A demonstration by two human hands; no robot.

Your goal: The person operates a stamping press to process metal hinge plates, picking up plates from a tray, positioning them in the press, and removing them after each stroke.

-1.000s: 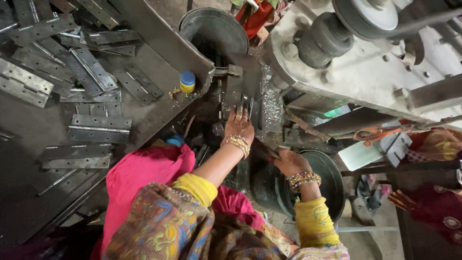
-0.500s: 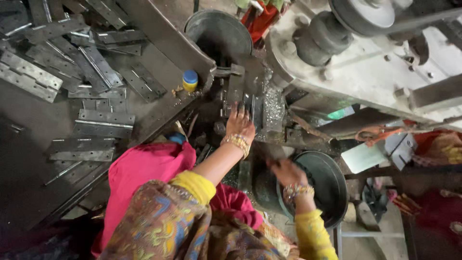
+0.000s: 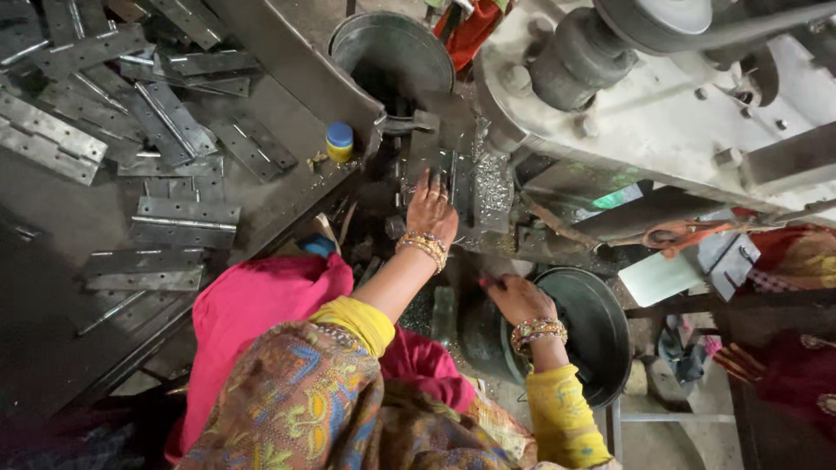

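Two hands apart: left hand (image 3: pixel 431 211) fingers spread flat on metal strip (image 3: pixel 450 170), right hand (image 3: pixel 520 298) curled, grip unclear.

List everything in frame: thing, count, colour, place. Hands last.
metal hinges: many, grey, scattered on the dark worktable at left
small bottle: one, yellow with blue cap, at the table edge
bucket: one, grey metal, top centre
press machine: one, pale grey, upper right
round pan: one, dark, lower right by the right hand
pink cloth: one, on the lap
left hand: bangled, reaching onto the machine bed
right hand: bangled, at the pan's rim
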